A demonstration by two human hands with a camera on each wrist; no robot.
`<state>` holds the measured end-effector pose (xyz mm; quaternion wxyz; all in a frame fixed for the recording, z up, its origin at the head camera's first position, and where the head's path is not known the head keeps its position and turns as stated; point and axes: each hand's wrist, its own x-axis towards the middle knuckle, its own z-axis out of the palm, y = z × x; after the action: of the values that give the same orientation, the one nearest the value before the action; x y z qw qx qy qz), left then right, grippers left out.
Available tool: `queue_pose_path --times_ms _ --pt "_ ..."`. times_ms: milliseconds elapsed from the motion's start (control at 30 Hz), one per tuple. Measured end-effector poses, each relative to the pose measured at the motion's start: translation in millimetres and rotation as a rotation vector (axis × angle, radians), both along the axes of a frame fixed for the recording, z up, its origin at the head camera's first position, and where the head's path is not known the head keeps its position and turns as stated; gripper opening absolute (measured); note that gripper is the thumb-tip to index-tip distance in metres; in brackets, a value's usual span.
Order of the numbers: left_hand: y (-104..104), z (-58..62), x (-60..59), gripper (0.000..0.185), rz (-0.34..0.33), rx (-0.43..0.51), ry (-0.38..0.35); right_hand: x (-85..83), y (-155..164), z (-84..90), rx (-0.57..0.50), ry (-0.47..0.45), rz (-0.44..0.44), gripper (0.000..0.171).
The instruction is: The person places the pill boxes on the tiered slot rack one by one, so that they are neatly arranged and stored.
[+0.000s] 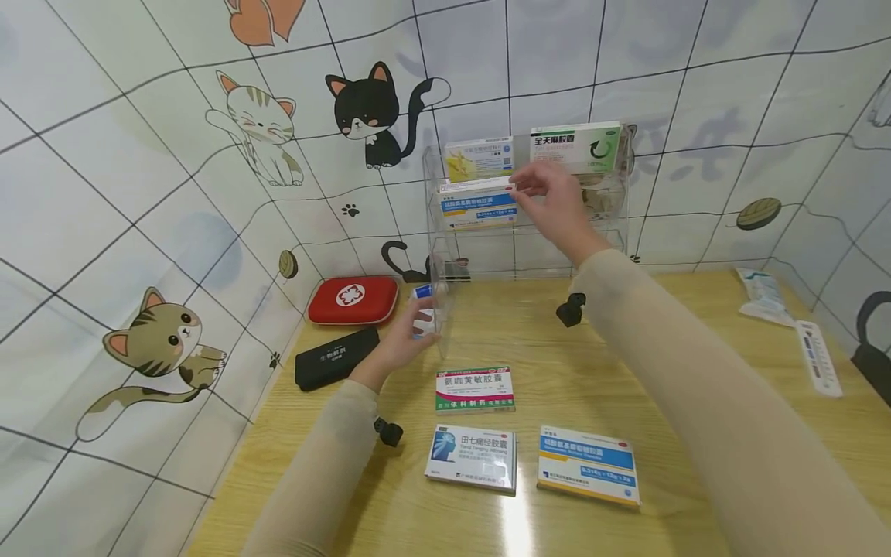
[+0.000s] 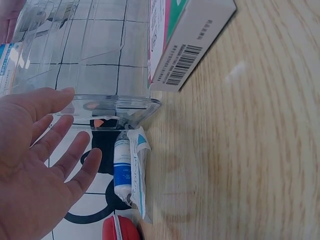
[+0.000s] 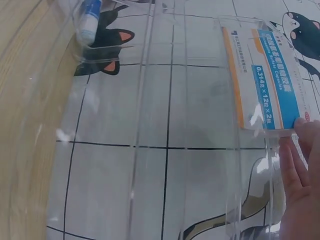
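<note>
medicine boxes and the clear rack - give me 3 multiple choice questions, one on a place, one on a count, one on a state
1. Where is the red first-aid pouch?
A. left of the clear rack, by the wall
B. on the rack's top shelf
C. at the near table edge

2. How many medicine boxes lie flat on the table?
A. one
B. three
C. five

3. What is the right hand doing?
A. resting on the table
B. touching the blue-and-white box on the rack
C. gripping the black case

Answers: 1 A, it sits beside the rack's left end; 2 B, three lie in front; 3 B, its fingertips meet the box's end.

red first-aid pouch (image 1: 352, 299), black case (image 1: 336, 357)
</note>
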<state>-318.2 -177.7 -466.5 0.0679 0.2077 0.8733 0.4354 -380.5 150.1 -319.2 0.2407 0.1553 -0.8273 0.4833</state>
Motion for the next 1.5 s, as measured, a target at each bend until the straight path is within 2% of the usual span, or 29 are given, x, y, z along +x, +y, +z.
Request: queue_pose_path --times_ms 167,300,400,533,767,1000,1233,1500 --pt "2 -0.7 0.7 0.065 -0.001 0.002 -0.001 10.1 3 -6.3 0.023 0.009 0.000 0.032" --pt "3 -1.2 1.0 0.065 -0.005 -0.001 -0.003 32.2 8 -15.7 0.003 0.066 0.023 0.037" --pt "3 -2.0 1.5 0.065 0.001 -0.010 -0.001 58.4 16 -26.2 0.022 0.063 0.047 0.035" --pt "3 -5.0 2.2 0.066 -0.003 -0.008 0.000 99.4 32 -47.7 0.090 0.008 0.046 0.032" --pt "-3 -8.2 6.9 0.067 0.013 0.006 0.007 162.9 64 -99.4 0.191 -0.163 0.041 0.030" --pt "-4 -4.9 5.4 0.068 0.001 0.014 -0.002 213.5 95 -135.0 0.372 -0.173 0.089 0.029" --pt "-2 -3.6 1.5 0.066 0.001 0.027 -0.015 248.1 113 -155.1 0.477 -0.235 0.169 0.035" --pt "1 -4.8 0.1 0.068 0.010 -0.005 0.022 275.9 117 -164.2 0.503 -0.337 0.176 0.045"
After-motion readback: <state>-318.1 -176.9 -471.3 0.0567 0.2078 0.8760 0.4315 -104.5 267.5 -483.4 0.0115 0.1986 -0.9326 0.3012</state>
